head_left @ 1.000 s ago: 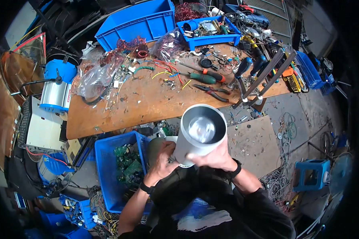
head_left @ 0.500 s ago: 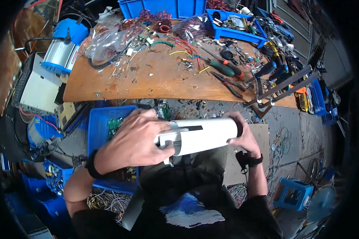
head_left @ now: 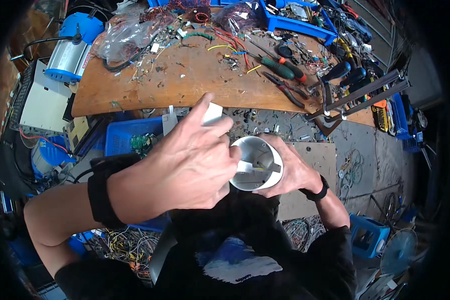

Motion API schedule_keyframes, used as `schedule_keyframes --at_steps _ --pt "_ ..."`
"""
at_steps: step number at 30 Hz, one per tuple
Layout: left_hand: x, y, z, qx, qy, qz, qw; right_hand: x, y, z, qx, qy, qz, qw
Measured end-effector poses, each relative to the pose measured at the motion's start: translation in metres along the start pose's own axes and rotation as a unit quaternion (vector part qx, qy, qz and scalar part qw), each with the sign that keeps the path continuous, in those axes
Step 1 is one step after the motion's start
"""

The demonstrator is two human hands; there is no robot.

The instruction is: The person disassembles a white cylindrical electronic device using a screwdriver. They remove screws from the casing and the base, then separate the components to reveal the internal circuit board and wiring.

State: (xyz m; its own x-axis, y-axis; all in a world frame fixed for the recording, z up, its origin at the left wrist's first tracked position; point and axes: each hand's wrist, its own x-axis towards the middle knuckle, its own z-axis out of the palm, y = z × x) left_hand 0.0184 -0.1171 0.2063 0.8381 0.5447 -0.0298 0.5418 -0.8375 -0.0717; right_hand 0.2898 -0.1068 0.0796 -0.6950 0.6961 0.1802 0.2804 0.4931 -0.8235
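Note:
A hollow white cylinder (head_left: 238, 186) is tipped so that its open end faces up toward me. My right hand (head_left: 297, 170) wraps round its outer side. Inside the mouth a small white piece (head_left: 244, 166) and a bit of yellow show, along with a grey inner wall. My left hand (head_left: 185, 162) is at the left rim, fingers bent, with a white plastic part (head_left: 213, 114) between its index finger and the other fingers. Much of that part is hidden behind the hand. Whether the small white piece joins it, I cannot tell.
A wooden bench (head_left: 160, 92) ahead bears pliers (head_left: 287, 91), screwdrivers (head_left: 277, 67), wire scraps and a plastic bag (head_left: 122, 45). Below it stands a blue crate (head_left: 119, 137) with green circuit boards. Tangled cables (head_left: 135, 250) lie on the floor, and a blue stool (head_left: 369, 235) stands right.
The cylinder has swung from lying sideways to having its open end toward me. My left hand has risen, with a white part now showing between its fingers. The view has shifted slightly.

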Motion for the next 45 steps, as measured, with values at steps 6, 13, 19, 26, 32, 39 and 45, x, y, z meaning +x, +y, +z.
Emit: schedule_keyframes --at_steps 6,13,19,26,32,39,45 --pt "-0.008 0.000 0.007 -0.036 0.029 0.043 0.998 -0.003 -0.004 -0.004 -0.039 -0.009 -0.093 0.995" --pt "-0.018 0.021 -0.001 -0.068 0.042 0.063 0.995 -0.017 -0.026 -0.016 -0.067 -0.061 -0.095 0.991" --pt "-0.028 0.034 -0.009 -0.047 0.032 0.098 0.994 -0.039 -0.040 -0.016 -0.076 -0.063 -0.124 0.987" --pt "-0.030 0.040 -0.008 -0.124 0.010 0.076 0.989 -0.047 -0.049 -0.014 -0.076 -0.075 -0.103 0.989" --pt "0.011 0.010 0.022 -0.154 0.092 0.065 0.982 -0.054 -0.031 -0.024 -0.091 0.014 0.040 0.995" --pt "0.069 -0.016 0.068 -0.170 0.288 0.126 0.934 -0.104 0.001 -0.014 0.083 0.160 0.246 0.952" --pt "0.012 -0.010 0.145 -0.328 0.243 -0.048 0.912 -0.152 0.023 0.010 0.055 0.249 0.315 0.914"
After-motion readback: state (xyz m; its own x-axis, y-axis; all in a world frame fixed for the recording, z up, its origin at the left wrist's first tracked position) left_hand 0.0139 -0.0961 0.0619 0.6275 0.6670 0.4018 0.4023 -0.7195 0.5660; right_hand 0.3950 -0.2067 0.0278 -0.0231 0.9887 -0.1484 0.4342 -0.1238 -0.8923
